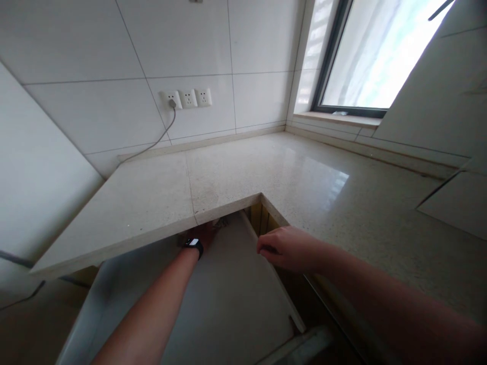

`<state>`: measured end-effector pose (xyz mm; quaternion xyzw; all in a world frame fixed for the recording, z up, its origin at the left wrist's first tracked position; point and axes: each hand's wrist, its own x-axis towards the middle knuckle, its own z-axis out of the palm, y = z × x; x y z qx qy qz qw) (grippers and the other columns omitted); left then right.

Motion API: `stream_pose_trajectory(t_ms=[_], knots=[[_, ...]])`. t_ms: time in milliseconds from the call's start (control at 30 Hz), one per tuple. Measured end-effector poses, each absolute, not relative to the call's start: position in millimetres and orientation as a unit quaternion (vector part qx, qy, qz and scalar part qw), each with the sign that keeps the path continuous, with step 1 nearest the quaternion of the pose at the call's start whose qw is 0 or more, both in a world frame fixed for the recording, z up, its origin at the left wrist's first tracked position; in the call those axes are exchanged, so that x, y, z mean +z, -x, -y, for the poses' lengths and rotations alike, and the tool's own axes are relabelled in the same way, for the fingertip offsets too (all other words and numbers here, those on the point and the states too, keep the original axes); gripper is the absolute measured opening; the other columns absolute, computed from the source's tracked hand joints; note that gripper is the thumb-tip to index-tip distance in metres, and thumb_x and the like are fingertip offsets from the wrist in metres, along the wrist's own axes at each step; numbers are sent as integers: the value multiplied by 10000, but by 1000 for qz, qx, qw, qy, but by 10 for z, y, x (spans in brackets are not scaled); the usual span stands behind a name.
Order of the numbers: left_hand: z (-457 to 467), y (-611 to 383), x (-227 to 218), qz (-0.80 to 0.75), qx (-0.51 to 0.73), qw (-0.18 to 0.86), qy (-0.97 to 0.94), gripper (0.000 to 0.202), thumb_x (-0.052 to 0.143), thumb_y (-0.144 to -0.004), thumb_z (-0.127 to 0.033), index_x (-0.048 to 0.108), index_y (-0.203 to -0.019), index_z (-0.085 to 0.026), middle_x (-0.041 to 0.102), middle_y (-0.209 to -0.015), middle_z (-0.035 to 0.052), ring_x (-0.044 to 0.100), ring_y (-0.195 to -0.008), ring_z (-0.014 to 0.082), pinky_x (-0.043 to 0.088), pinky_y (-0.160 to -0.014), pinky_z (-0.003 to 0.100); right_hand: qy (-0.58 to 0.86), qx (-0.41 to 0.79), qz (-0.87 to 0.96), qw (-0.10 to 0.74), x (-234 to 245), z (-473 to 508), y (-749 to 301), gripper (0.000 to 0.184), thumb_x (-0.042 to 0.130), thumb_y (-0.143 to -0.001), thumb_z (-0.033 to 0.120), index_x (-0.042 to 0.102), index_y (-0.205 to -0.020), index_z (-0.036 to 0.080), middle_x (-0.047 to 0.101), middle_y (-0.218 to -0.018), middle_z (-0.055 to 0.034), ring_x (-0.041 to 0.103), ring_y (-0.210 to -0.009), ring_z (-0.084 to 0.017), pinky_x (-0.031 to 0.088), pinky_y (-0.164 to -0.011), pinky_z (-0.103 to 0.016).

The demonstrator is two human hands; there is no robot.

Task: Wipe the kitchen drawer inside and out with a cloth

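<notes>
A large white flat-topped unit (232, 284) stands partly under the countertop; its kind is unclear. My left hand (205, 234) reaches over it into the shadow below the counter edge, with a dark watch (194, 245) on the wrist. Its fingers are dim and mostly hidden, close to a small tangled dark thing (221, 222) that I cannot make out. Near the inner corner of the counter, my right hand (283, 247) hovers over the unit's right edge. Its fingers are curled toward the thumb, and nothing shows in the dark hollow between them.
The pale speckled countertop (236, 170) turns a corner along the tiled wall. A cable (152, 145) runs from the wall sockets (187, 98) down to the counter. Yellowish boards (262, 219) show inside the gap on the right. A window (365, 56) is at the upper right.
</notes>
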<state>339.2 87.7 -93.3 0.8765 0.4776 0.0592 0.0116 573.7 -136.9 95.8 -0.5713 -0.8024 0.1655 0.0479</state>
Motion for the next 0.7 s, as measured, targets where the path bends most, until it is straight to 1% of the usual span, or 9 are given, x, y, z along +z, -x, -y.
stream_pose_trajectory(t_ms=[100, 167, 300, 433, 500, 633, 700], knots=[[-949, -3462, -887, -476, 87, 21, -875, 614, 394, -975, -534, 378, -1500, -217, 349, -1580, 129, 297, -1443, 351, 188, -1189, 499, 572, 172, 800, 57, 938, 1346, -5746, 234, 511, -907, 280, 716, -1016, 253, 761, -976, -45, 687, -870, -198, 425, -713, -276], [-945, -3503, -865, -471, 107, 15, -876, 586, 410, -975, -514, 408, -1483, -223, 388, -1559, 125, 312, -1434, 353, 187, -1188, 511, 571, 177, 799, 63, 928, 1327, -5745, 237, 512, -909, 287, 715, -1027, 257, 762, -985, -42, 690, -882, -200, 424, -714, -277], [-894, -3618, -821, -456, 140, 27, -879, 551, 395, -993, -485, 431, -1462, -198, 448, -1518, 118, 311, -1434, 318, 190, -1192, 463, 574, 187, 794, 64, 934, 1298, -5734, 240, 515, -911, 307, 717, -1033, 262, 762, -992, -39, 688, -882, -204, 418, -702, -280], [-804, -3872, -770, -422, 133, 28, -896, 497, 440, -982, -471, 489, -1399, -204, 476, -1492, 116, 334, -1419, 323, 191, -1190, 459, 580, 205, 785, 72, 949, 1286, -5730, 247, 511, -917, 304, 717, -1043, 254, 762, -983, -45, 685, -865, -197, 417, -701, -278], [-751, -4009, -756, -413, 131, 17, -901, 495, 452, -978, -478, 485, -1386, -200, 489, -1478, 120, 368, -1398, 317, 237, -1172, 442, 582, 209, 782, 80, 949, 1283, -5730, 245, 513, -916, 299, 718, -1040, 249, 761, -978, -49, 685, -869, -195, 420, -712, -274], [-672, -4123, -751, -412, 117, 10, -904, 497, 395, -1005, -463, 424, -1411, -178, 510, -1450, 137, 466, -1319, 297, 365, -1087, 412, 575, 217, 784, 90, 949, 1283, -5728, 239, 521, -908, 284, 718, -1034, 238, 758, -965, -51, 681, -857, -189, 419, -713, -268], [-633, -4098, -739, -395, 98, 2, -913, 473, 391, -1007, -458, 447, -1376, -167, 563, -1385, 142, 514, -1265, 299, 417, -1023, 410, 572, 218, 785, 96, 953, 1286, -5727, 237, 520, -907, 279, 715, -1033, 233, 756, -962, -52, 678, -848, -184, 417, -710, -266]])
